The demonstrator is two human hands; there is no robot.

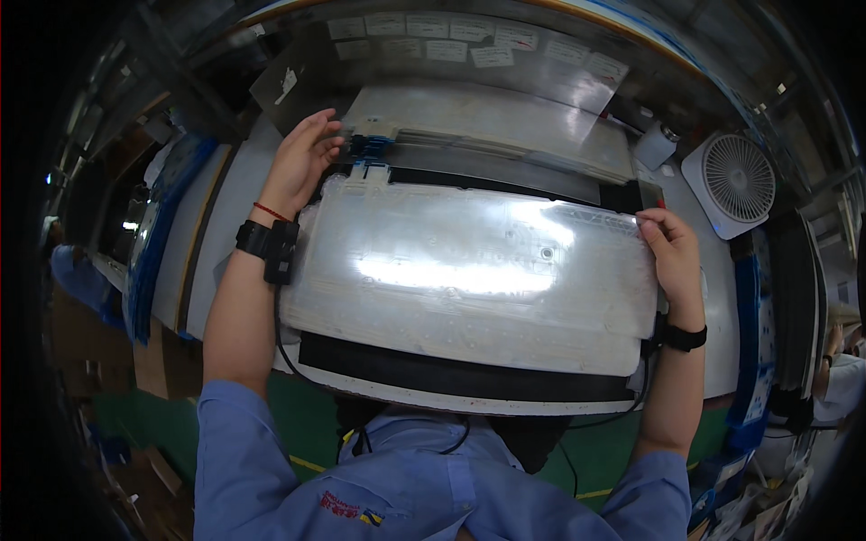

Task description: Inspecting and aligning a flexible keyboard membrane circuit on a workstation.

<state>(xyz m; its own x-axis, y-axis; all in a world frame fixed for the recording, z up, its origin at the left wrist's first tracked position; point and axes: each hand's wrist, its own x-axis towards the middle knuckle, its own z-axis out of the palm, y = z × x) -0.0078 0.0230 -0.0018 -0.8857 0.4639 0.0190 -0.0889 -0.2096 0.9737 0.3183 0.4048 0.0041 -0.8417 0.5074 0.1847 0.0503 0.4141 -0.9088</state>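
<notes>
A large stack of translucent plastic sheets [433,243] lies in front of me, shiny with reflected light, a notched tab at its far left corner. My right hand [672,248] pinches the far right corner between thumb and fingers. Beyond the far left corner my left hand [308,162] is raised, its fingers loosely bent and apart, holding nothing. Close to those fingertips are blue tabs [372,146] at the left end of a second, farther stack of sheets [505,122]. A black base [451,374] shows under the near stack.
A white fan [738,180] and a grey bottle [657,144] stand at the far right. Paper labels [446,50] cover the metal panel at the back. Blue-edged racks flank the bench [717,334]. Black cables [645,383] hang near both forearms. Another person's arm [825,365] shows at far right.
</notes>
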